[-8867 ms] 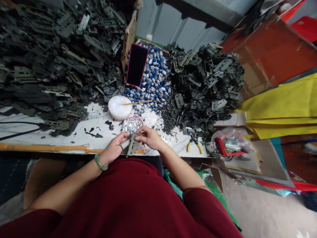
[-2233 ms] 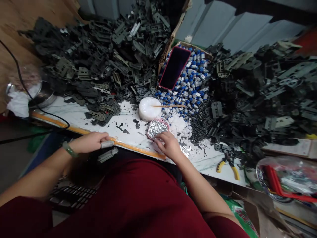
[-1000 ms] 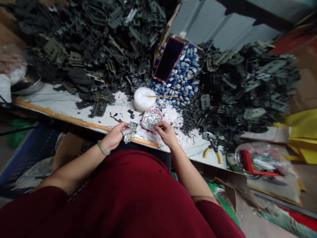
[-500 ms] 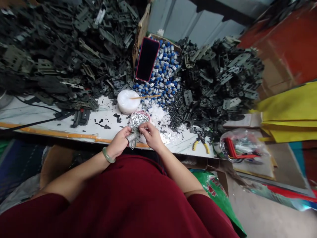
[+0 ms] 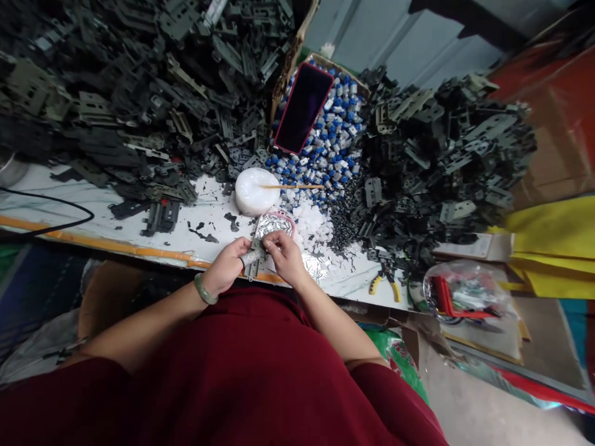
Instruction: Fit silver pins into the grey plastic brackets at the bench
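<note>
My left hand [image 5: 229, 265], with a green bangle at the wrist and a wrapped finger, grips a dark metal part [image 5: 253, 265] at the table's front edge. Over the upper end of that part, the thumb and fingers of my right hand [image 5: 284, 255] are pinched together; anything between them is too small to make out. Just behind both hands sits a pink-rimmed dish [image 5: 279, 223] of small silvery pieces. A round white tub [image 5: 255, 192] with a thin stick across it stands behind the dish.
Dark metal parts are heaped at the left [image 5: 139, 80] and right [image 5: 446, 142]. Between them a phone [image 5: 303, 108] lies on blue-and-white pieces [image 5: 341, 136]. Yellow-handled pliers [image 5: 385, 286] and a plastic bag of items [image 5: 465, 291] are on the right.
The camera view has shifted, so the table and piles appear further right. My hands remain at the metal part, with my right fingertips still close over its upper end.
</note>
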Demonstrator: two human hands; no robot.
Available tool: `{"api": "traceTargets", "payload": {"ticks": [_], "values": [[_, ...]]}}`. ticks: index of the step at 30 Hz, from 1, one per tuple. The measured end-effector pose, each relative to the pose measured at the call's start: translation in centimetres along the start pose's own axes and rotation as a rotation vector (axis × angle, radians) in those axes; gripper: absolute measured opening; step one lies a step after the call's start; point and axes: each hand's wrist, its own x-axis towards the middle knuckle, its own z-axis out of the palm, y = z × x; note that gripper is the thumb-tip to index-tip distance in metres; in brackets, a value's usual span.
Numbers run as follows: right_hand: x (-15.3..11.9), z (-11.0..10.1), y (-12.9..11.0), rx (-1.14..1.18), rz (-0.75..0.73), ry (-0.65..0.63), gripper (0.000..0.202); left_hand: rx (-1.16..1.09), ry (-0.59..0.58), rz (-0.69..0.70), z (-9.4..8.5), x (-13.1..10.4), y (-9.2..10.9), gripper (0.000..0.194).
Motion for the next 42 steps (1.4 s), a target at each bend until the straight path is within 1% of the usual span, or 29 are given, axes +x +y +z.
{"api": "traceTargets", "payload": {"ticks": [3, 8, 11, 13, 16, 19, 21, 24, 27, 29, 30, 32, 34, 35, 36, 37, 40, 42], "values": [[0.0, 0.2, -0.1, -0.023, -0.034, -0.029, 0.014, -0.028, 0.029, -0.016, -0.2, -0.3, 0.0, 0.03], [-0.8, 0.0, 0.3, -0.248, -0.181, -0.06, 0.016, -0.036, 0.043, -0.013, 0.0, -0.6, -1.0, 0.028], [-1.6, -0.6, 0.8, -0.257, -0.208, -0.033, 0.018, -0.011, 0.032, -0.016, 0.5, -0.6, -1.4, 0.027], [-2.1, -0.9, 1.2, -0.173, -0.166, 0.034, 0.019, 0.01, 0.023, -0.015, 0.9, -0.6, -1.5, 0.028], [-2.4, -1.3, 1.7, 0.046, -0.017, 0.119, 0.017, 0.024, 0.026, 0.015, 1.4, -0.4, -1.4, 0.032], [-2.1, -1.2, 1.7, 0.288, 0.149, 0.123, 0.014, 0.027, 0.052, 0.043, 1.5, -0.1, -1.4, 0.036], [-1.8, -1.0, 1.5, 0.359, 0.201, 0.124, 0.014, 0.039, 0.064, 0.046, 1.5, -0.1, -1.5, 0.037], [-1.7, -0.7, 0.9, 0.296, 0.186, 0.121, 0.012, 0.053, 0.051, 0.056, 1.3, -0.1, -1.5, 0.038], [-1.8, -0.3, 0.4, 0.115, 0.075, 0.126, 0.007, 0.083, 0.025, 0.061, 1.1, -0.1, -1.4, 0.037], [-1.9, 0.1, 0.4, 0.016, 0.008, 0.118, 0.007, 0.115, 0.024, 0.076, 1.0, -0.1, -1.5, 0.035], [-2.0, 0.2, 0.5, 0.008, 0.01, 0.102, 0.007, 0.125, 0.027, 0.085, 1.0, -0.1, -1.5, 0.035], [-2.0, 0.2, 1.1, 0.081, 0.082, 0.056, 0.006, 0.117, 0.034, 0.087, 1.0, 0.0, -1.6, 0.033], [-2.2, -0.6, 1.9, 0.165, 0.158, 0.001, 0.015, 0.082, 0.024, 0.054, 1.1, 0.0, -1.6, 0.031], [-2.4, -1.4, 2.4, 0.155, 0.175, -0.015, 0.018, 0.061, 0.019, 0.033, 1.1, 0.1, -1.6, 0.029], [-2.7, -2.3, 3.0, 0.089, 0.179, -0.01, 0.018, 0.042, 0.015, 0.011, 1.2, 0.1, -1.6, 0.028], [-3.1, -3.3, 3.5, -0.03, 0.178, 0.017, 0.016, 0.027, 0.013, -0.009, 1.2, 0.1, -1.6, 0.028], [-4.1, -6.3, 5.5, -0.514, 0.213, 0.144, 0.012, -0.003, 0.015, -0.05, 1.2, 0.4, -1.7, 0.029], [-4.5, -7.7, 6.7, -0.731, 0.246, 0.147, 0.016, -0.011, 0.007, -0.071, 1.3, 0.5, -1.9, 0.029]]}}
